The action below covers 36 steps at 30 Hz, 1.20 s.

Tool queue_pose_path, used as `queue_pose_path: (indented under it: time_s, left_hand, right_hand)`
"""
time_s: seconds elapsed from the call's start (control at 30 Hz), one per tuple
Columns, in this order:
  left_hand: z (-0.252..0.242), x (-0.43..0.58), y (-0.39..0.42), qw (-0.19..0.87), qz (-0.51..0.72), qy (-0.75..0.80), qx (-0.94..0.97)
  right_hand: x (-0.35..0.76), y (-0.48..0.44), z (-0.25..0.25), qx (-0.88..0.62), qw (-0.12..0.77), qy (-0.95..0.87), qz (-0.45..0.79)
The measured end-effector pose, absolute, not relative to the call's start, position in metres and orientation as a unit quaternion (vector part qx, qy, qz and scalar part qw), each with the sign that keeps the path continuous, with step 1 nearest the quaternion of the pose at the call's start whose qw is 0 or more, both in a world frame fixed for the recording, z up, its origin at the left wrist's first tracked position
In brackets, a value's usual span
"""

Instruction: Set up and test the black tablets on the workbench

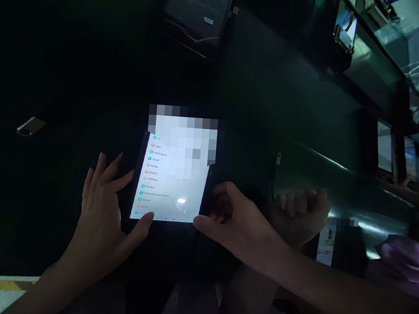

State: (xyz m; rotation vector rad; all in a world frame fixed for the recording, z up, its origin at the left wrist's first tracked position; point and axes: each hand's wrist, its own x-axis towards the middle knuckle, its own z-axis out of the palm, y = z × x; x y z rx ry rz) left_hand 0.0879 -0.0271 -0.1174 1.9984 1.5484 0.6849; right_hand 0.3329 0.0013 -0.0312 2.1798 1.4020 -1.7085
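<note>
A tablet (173, 183) lies on a dark table with its screen lit, showing a settings list down the left side. My left hand (101, 211) rests at the tablet's left edge, fingers spread, and its thumb touches the lower left corner of the screen. My right hand (233, 221) grips the tablet's right lower edge, thumb on the front near the bottom corner. The top of the screen is blurred out.
Another person's clenched hand (300, 213) rests to the right, beside a second lit device (327, 246). A small metal piece (30, 125) lies far left. A wrapped dark screen (196, 17) stands at the back. Shelving with wrapped goods (399, 50) runs along the right.
</note>
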Motion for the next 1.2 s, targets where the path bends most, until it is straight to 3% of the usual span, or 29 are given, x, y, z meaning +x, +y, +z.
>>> queue_pose_path:
  time_s: [0.13, 0.23, 0.3, 0.37, 0.47, 0.53, 0.93, 1.2]
  left_hand:
    - [-0.117, 0.088, -0.027, 0.258, 0.255, 0.569, 0.738]
    - [-0.118, 0.088, -0.027, 0.261, 0.26, 0.567, 0.737]
    - [-0.119, 0.088, -0.026, 0.259, 0.269, 0.564, 0.736]
    - [-0.119, 0.087, -0.026, 0.258, 0.276, 0.561, 0.736]
    - [-0.118, 0.088, -0.027, 0.263, 0.277, 0.564, 0.732]
    - [-0.117, 0.089, -0.027, 0.274, 0.268, 0.575, 0.723]
    - [-0.117, 0.089, -0.029, 0.289, 0.261, 0.582, 0.714]
    - [-0.118, 0.09, -0.028, 0.29, 0.259, 0.589, 0.708]
  right_hand:
    - [0.342, -0.015, -0.029, 0.684, -0.021, 0.512, -0.52]
    - [0.349, -0.03, -0.028, 0.543, -0.092, 0.711, -0.438]
    - [0.348, -0.038, -0.028, 0.403, -0.069, 0.831, -0.378]
    - [0.34, -0.04, -0.029, 0.327, 0.023, 0.883, -0.335]
    - [0.322, -0.038, -0.032, 0.33, 0.146, 0.886, -0.292]
    - [0.311, -0.036, -0.035, 0.347, 0.17, 0.882, -0.269]
    - [0.308, -0.04, -0.033, 0.426, 0.074, 0.84, -0.329]
    - [0.307, -0.043, -0.031, 0.425, 0.063, 0.831, -0.354]
